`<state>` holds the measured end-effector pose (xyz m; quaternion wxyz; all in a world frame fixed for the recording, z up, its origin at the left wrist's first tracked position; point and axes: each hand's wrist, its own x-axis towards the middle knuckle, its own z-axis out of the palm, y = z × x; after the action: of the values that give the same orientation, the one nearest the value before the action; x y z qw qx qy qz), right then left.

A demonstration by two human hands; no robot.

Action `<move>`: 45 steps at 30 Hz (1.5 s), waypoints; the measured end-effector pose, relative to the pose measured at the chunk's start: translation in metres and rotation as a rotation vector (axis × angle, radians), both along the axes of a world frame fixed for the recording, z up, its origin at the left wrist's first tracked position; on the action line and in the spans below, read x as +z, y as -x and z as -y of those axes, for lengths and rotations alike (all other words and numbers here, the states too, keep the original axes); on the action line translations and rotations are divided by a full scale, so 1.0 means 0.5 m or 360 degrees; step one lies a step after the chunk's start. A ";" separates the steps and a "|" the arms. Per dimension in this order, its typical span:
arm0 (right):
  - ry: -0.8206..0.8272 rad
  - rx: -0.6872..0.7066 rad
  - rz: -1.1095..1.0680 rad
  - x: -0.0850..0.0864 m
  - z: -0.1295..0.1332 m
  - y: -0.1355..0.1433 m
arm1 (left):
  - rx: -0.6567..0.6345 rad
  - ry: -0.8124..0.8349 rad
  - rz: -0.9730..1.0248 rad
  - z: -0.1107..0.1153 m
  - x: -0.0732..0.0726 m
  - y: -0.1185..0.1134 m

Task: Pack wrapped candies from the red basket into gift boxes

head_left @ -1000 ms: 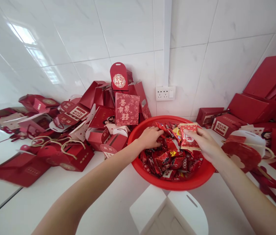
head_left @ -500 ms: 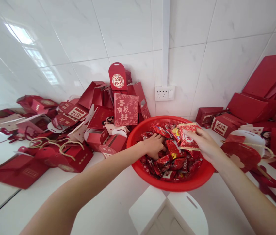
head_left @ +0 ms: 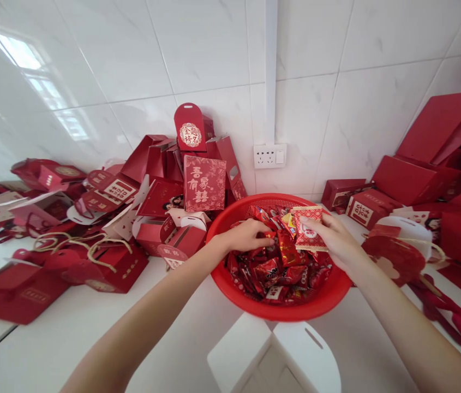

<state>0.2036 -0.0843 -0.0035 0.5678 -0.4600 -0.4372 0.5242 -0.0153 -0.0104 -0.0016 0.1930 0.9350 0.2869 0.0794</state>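
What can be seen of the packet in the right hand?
The packet is squarish, red with a pale pattern, a light central emblem and tan strips along its top and bottom edges. It looks like a plastic wrapper; no opening shows. The right hand grips its right side, printed face showing, over the red basket. Whether it touches the wrapped pieces below is unclear.

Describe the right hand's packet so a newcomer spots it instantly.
Find the red basket near centre. Over its right side, the right hand holds the packet: flat, squarish, patterned red and white, its pale top and bottom edges setting it apart from the glossy red wrappers.
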 end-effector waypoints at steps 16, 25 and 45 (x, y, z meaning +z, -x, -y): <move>0.0035 0.0012 -0.0054 0.009 0.000 0.004 | 0.0189 0.0401 0.0290 -0.003 -0.004 0.008; -0.0001 -0.0009 0.0018 0.001 -0.003 0.000 | -0.0126 0.0211 -0.0418 0.015 -0.007 -0.006; -0.0003 0.0002 0.0020 0.007 0.002 0.002 | -0.0271 0.0291 -0.0692 0.030 -0.021 -0.036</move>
<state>0.2025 -0.0851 0.0000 0.5652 -0.4625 -0.4415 0.5213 0.0027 -0.0251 -0.0119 0.2164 0.9296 0.2478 -0.1663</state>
